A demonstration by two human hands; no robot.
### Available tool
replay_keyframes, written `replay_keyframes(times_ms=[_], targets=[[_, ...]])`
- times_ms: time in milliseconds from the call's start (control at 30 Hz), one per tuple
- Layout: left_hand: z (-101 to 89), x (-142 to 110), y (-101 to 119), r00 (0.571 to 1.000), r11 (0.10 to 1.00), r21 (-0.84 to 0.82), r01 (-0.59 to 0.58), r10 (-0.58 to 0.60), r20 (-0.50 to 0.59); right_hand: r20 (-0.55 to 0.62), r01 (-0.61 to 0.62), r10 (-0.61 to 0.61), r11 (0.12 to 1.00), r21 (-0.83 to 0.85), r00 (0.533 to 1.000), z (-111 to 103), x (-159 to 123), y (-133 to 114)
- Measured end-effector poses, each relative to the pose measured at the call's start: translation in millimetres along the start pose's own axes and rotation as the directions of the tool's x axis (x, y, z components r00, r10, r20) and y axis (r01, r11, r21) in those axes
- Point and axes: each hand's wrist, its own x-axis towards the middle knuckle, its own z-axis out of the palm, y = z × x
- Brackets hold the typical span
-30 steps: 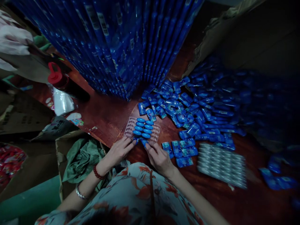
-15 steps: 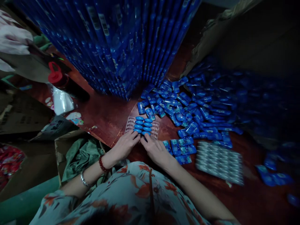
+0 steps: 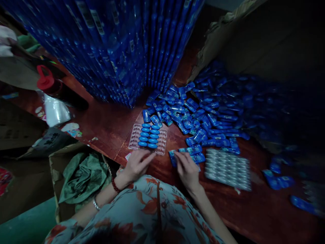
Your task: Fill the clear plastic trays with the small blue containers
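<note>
A clear plastic blister tray (image 3: 133,138) lies on the reddish wooden table (image 3: 109,125), its middle cells filled with blue oval pieces (image 3: 148,135). My left hand (image 3: 137,165) rests just below the tray at the table's near edge, fingers stretched toward it, holding nothing I can see. My right hand (image 3: 187,169) lies over a short row of blue sachets (image 3: 194,154) to the right of the tray, fingertips on them; whether it grips one is hidden.
A large heap of blue sachets (image 3: 203,108) spreads right of the tray. A stack of empty clear trays (image 3: 227,169) lies at right. Tall blue packs (image 3: 122,44) stand behind. A red-capped bottle (image 3: 54,88) and an open carton with green cloth (image 3: 81,176) sit at left.
My right hand has left the tray's near edge and moved right onto the row of sachets. My left hand has drawn back slightly from the tray. The view shifted left.
</note>
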Motion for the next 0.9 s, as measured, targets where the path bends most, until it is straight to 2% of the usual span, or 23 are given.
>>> replay_keyframes(times_ms=[33,100,167,200,300,433,500,600,667,733,833,867,900], targets=[[5.6,6.6,7.5,0.992,0.996,-0.041,-0.077,0.081,0.095,0.025,-0.078,0.08,0.994,-0.077,0.996,-8.6,-3.3,7.2],[20.2,24.2,22.0,0.921,0.974,-0.102,-0.2,0.223,0.321,0.096,-0.184,0.213,0.952,-0.245,0.972,-20.0,-7.7,18.6],[37.0,42.7,34.5,0.833,0.964,-0.097,-0.246,0.262,0.487,0.14,-0.235,0.3,0.904,-0.357,0.944,-22.8,-9.7,25.4],[44.7,50.7,39.5,0.805,0.965,-0.075,-0.251,0.251,0.537,0.148,-0.244,0.321,0.89,-0.385,0.935,-21.7,-10.1,27.2],[58.9,65.1,48.9,0.762,0.969,-0.005,-0.245,0.196,0.618,0.159,-0.215,0.311,0.873,-0.438,0.937,-15.1,-9.9,28.8],[52.0,65.1,51.0,0.722,0.975,0.003,-0.222,0.163,0.673,0.226,-0.156,0.285,0.874,-0.461,0.932,-13.3,-10.6,26.8],[42.7,60.9,50.5,0.701,0.976,-0.024,-0.217,0.173,0.691,0.209,-0.169,0.267,0.904,-0.394,0.941,-16.3,-11.8,24.9],[26.6,52.8,47.6,0.683,0.964,-0.122,-0.237,0.254,0.685,0.142,-0.193,0.21,0.973,-0.126,0.967,-22.3,-11.0,19.4],[13.7,45.2,41.9,0.706,0.954,-0.189,-0.233,0.3,0.641,0.147,-0.17,0.161,0.984,0.048,0.976,-25.1,-7.0,12.5],[-0.7,34.3,31.7,0.78,0.966,-0.197,-0.165,0.25,0.573,0.191,-0.126,0.098,0.982,0.143,0.977,-24.5,-0.6,2.9],[-20.1,12.0,10.4,0.931,0.983,-0.171,0.061,0.005,0.365,0.274,-0.061,-0.005,0.971,0.233,0.962,-15.1,10.3,-12.8],[-24.4,4.0,3.3,0.961,0.972,-0.189,0.137,-0.085,0.263,0.286,-0.041,-0.038,0.963,0.265,0.957,-10.0,13.4,-17.3],[-27.1,-3.6,-3.3,0.973,0.957,-0.211,0.199,-0.167,0.162,0.283,-0.02,-0.068,0.954,0.298,0.957,-4.4,16.1,-21.1]])
